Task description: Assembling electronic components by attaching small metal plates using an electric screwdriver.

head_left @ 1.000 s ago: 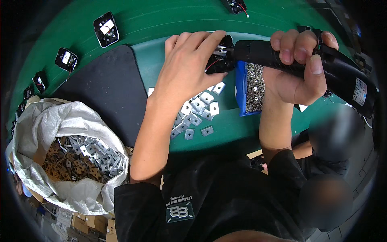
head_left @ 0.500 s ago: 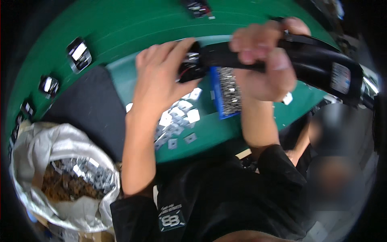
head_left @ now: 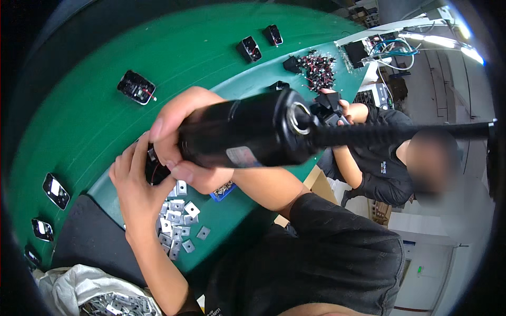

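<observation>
A black electric screwdriver (head_left: pixel 250 129) lies across the middle of the view, its ribbed cord leading off to the right. My right hand (head_left: pixel 203 176) is wrapped round its front end. Beneath the tool's tip, a small black housing (head_left: pixel 156 169) with a red wire is gripped between the thumb and fingers of my left hand (head_left: pixel 136 181). The tool's tip and much of the housing are hidden by my hands. Close to my left wrist, small square metal plates (head_left: pixel 176 218), each with a hole, lie in a loose pile. A blue tray (head_left: pixel 222 195) of screws shows partly under my right forearm.
Several black housings (head_left: pixel 136 87) are spaced along the green belt (head_left: pixel 100 113). A black mat (head_left: pixel 92 237) and a white sack (head_left: pixel 79 282) of metal pieces are at lower left. At right, a co-worker (head_left: pixel 377 150) handles black parts beside a heap of wired components (head_left: pixel 320 71).
The view has swung to the right, bringing the co-worker into sight. The screwdriver's rear now points toward me and looks larger. Both hands keep their holds on tool and housing.
</observation>
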`<state>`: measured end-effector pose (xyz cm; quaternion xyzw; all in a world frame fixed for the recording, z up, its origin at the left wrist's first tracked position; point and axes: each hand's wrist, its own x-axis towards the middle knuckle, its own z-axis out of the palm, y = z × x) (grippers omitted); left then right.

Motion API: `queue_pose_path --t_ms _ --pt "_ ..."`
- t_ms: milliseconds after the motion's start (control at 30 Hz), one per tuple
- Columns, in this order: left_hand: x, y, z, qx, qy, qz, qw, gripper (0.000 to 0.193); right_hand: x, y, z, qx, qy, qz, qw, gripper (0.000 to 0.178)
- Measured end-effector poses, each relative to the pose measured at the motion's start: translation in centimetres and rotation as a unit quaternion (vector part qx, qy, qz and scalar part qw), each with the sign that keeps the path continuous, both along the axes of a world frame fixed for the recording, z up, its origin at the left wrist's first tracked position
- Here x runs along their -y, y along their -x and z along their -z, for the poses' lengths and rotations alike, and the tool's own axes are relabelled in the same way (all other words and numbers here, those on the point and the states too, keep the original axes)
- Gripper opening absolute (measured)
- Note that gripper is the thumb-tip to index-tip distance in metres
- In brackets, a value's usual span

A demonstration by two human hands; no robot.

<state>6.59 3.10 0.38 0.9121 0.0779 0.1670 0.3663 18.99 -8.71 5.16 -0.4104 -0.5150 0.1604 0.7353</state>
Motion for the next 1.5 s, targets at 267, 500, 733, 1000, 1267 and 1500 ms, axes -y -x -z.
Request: queue_pose_path --t_ms 267,500,733,1000,1267,1500 --pt "-1.0 1.2 0.7 0.018 -0.024 -0.008 1.000 0.074 -1.1 1.1 0.1 -0.040 -0.034 -0.007 0.999 0.055" --pt "-1.2 1.0 0.1 0.049 0.036 -0.019 0.998 0.070 -1.1 1.1 -1.4 -0.025 -0.004 -0.025 0.999 0.032" --pt "-1.1 1.1 0.3 0.016 0.049 -0.007 0.999 0.074 -1.3 0.6 -0.7 0.001 -0.054 -0.056 0.997 0.033" --pt "-0.8 1.4 0.6 0.035 0.025 -0.011 0.999 0.071 0.2 1.1 -2.5 -0.004 -0.037 -0.036 0.999 0.063" --pt "-0.9 1.1 -0.9 0.009 0.060 -0.029 0.998 0.072 5.9 -0.2 -5.0 -0.079 -0.075 0.026 0.994 0.052" --pt "-4.9 -0.3 -1.2 -0.005 -0.049 -0.144 0.988 0.068 6.1 -0.2 -2.3 -0.097 -0.019 0.216 0.972 0.057"
